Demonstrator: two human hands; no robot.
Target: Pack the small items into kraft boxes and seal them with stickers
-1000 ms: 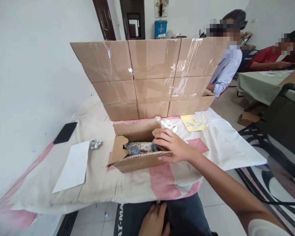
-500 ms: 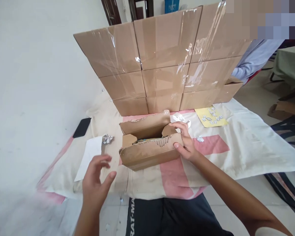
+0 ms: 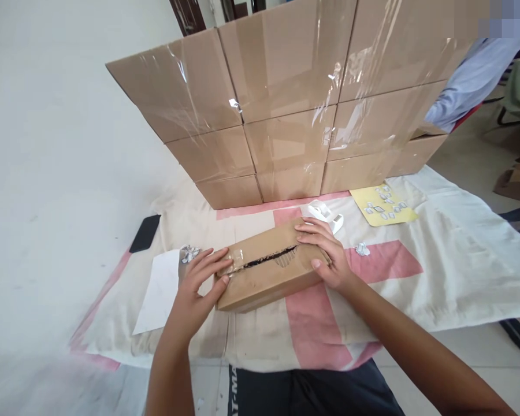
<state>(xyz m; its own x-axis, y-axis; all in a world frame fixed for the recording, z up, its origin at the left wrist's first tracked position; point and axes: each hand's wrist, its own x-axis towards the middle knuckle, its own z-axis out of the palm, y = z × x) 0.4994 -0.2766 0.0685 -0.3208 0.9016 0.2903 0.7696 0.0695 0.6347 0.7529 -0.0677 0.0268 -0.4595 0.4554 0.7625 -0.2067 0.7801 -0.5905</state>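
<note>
A small brown cardboard box (image 3: 260,289) lies on the cloth-covered table in front of me. Its top flaps are folded down, with a dark ragged gap between their torn edges. Clear tape (image 3: 239,256) shows near the left end of the flaps. My left hand (image 3: 203,282) grips that end, fingers on top and thumb on the near flap. At the other end my right hand (image 3: 327,254) holds the box, its fingers over the top and thumb on the near side. What is inside is hidden. A white tape dispenser (image 3: 325,215) stands just behind the right hand.
A tall cardboard partition (image 3: 292,138) stands behind. Left lie a black phone (image 3: 145,233), white paper (image 3: 159,294) and a crumpled foil-like scrap (image 3: 189,253). Right are a yellow sheet (image 3: 372,218) with small stickers and another scrap (image 3: 362,249). A person's sleeve (image 3: 472,78) shows behind the partition.
The box's raised flaps have been folded down, covering the opening. My left hand has moved from the air onto the box's left end; my right hand has stayed on its right end.
</note>
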